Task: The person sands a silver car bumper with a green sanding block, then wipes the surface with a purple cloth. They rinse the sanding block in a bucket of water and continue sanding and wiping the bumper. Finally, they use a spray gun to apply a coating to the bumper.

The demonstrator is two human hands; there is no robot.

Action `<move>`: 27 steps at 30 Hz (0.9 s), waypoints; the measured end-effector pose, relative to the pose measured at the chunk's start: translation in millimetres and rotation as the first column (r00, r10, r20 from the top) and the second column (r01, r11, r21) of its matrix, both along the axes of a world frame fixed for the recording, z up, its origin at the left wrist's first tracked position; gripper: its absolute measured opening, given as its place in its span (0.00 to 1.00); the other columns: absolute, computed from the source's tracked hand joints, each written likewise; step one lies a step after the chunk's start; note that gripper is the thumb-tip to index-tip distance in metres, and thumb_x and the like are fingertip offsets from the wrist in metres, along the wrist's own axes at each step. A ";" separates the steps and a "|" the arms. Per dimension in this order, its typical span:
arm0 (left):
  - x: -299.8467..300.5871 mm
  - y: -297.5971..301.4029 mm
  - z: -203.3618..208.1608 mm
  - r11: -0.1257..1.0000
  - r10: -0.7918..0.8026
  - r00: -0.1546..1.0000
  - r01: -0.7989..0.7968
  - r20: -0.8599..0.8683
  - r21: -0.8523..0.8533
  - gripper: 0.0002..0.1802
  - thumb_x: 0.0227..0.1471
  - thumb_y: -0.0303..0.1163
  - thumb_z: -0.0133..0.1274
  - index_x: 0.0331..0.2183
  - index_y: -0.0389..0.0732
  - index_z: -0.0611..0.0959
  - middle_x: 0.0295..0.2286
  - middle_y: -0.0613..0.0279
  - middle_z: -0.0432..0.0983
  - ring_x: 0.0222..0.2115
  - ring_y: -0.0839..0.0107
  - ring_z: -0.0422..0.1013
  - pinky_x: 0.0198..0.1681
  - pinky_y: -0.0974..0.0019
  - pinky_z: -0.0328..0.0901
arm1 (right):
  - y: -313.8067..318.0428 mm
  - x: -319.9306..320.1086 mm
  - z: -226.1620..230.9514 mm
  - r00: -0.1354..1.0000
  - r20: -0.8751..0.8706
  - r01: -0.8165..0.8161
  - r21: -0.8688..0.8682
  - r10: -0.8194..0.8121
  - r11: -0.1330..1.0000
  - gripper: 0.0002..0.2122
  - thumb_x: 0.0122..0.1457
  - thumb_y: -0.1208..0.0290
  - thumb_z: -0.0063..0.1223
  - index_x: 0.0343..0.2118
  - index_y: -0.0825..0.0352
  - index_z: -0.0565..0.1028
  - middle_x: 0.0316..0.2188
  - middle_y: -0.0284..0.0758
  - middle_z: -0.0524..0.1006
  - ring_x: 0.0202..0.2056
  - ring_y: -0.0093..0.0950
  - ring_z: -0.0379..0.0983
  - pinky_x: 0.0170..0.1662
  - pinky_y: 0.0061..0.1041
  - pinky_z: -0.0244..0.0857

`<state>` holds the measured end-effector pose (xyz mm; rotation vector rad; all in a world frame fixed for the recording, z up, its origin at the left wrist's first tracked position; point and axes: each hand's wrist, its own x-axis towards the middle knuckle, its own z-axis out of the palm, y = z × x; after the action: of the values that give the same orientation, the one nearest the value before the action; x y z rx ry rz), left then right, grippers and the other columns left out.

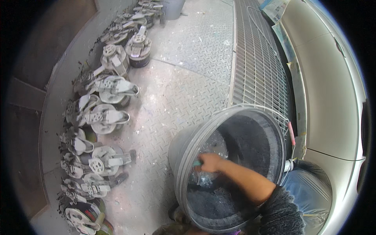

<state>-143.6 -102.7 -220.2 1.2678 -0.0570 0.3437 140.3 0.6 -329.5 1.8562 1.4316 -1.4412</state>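
Grey diamond-plate metal floor [192, 86] here. Right hand [211, 162] has its grip closed around a small teal thing [196, 163] inside a big dark round plastic bucket [182, 143]. Probably mid-job, shiny stuff [213, 145] left inside.

So, nothing fully legible in this one; closest thing to a label is on the dark can [92, 212] at the lower left, which has a wrap with bright red marks on it, but they're too small and blurry to make out; the greenish can [106, 228] just below it has some colour on its side too, also too smeared to read; over on the right, the paper strip [293, 76] along the pale car panel [328, 92] has patchy coloured areas that could be print, though at this size nobody's picking out a letter or number.
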 end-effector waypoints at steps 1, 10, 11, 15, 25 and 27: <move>2.9 6.9 2.5 0.998 0.056 0.996 -0.057 0.063 0.026 0.26 0.57 0.37 0.57 0.56 0.41 0.76 0.52 0.49 0.73 0.47 0.50 0.73 0.49 0.53 0.69 | 0.0 5.3 -3.1 0.985 -0.124 0.119 -0.018 -0.121 0.993 0.20 0.55 0.57 0.60 0.49 0.59 0.75 0.43 0.44 0.79 0.47 0.43 0.74 0.49 0.38 0.68; -1.0 -0.1 5.9 0.965 0.131 0.991 -0.122 -0.024 0.233 0.26 0.52 0.35 0.59 0.54 0.46 0.79 0.48 0.50 0.76 0.43 0.54 0.75 0.43 0.56 0.71 | -34.7 -41.0 32.4 0.995 -0.075 -0.078 -0.293 0.059 0.953 0.31 0.53 0.44 0.55 0.51 0.66 0.77 0.52 0.49 0.75 0.54 0.45 0.71 0.58 0.39 0.63; -6.8 -7.4 4.1 0.987 0.005 0.990 0.017 -0.140 0.159 0.26 0.52 0.36 0.59 0.54 0.46 0.79 0.47 0.49 0.76 0.42 0.55 0.75 0.42 0.57 0.72 | -33.8 -31.8 34.7 0.989 -0.101 -0.138 -0.341 0.110 0.930 0.32 0.53 0.42 0.54 0.51 0.67 0.78 0.53 0.50 0.74 0.56 0.44 0.70 0.59 0.39 0.62; -1.2 2.8 8.3 0.996 0.032 0.997 -0.025 -0.075 0.085 0.28 0.52 0.40 0.59 0.55 0.44 0.78 0.47 0.45 0.75 0.43 0.54 0.75 0.44 0.56 0.71 | -0.4 -2.1 84.5 0.975 -0.204 -0.174 -0.455 0.088 0.873 0.31 0.54 0.42 0.54 0.51 0.66 0.78 0.54 0.43 0.75 0.58 0.38 0.68 0.60 0.32 0.60; -3.8 53.8 24.5 0.957 -0.284 0.944 0.290 -0.170 0.013 0.32 0.54 0.40 0.58 0.57 0.39 0.72 0.48 0.43 0.74 0.48 0.45 0.72 0.52 0.52 0.66 | -58.3 60.1 200.1 0.002 -0.641 0.689 -0.555 -0.768 0.465 0.28 0.66 0.58 0.51 0.64 0.70 0.64 0.60 0.36 0.69 0.61 0.25 0.61 0.65 0.26 0.50; 0.7 59.3 32.6 0.923 -0.304 0.938 0.333 -0.166 0.192 0.31 0.53 0.39 0.60 0.56 0.39 0.74 0.47 0.45 0.75 0.45 0.47 0.74 0.48 0.53 0.68 | -80.1 66.7 225.0 -0.023 -0.726 0.755 -0.463 -0.688 0.464 0.28 0.65 0.58 0.51 0.63 0.70 0.64 0.60 0.37 0.69 0.60 0.27 0.63 0.64 0.27 0.53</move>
<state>-142.9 -43.4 -187.6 1.4694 -0.1900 -0.0328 207.0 -79.6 -104.5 2.0796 0.5555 -3.3427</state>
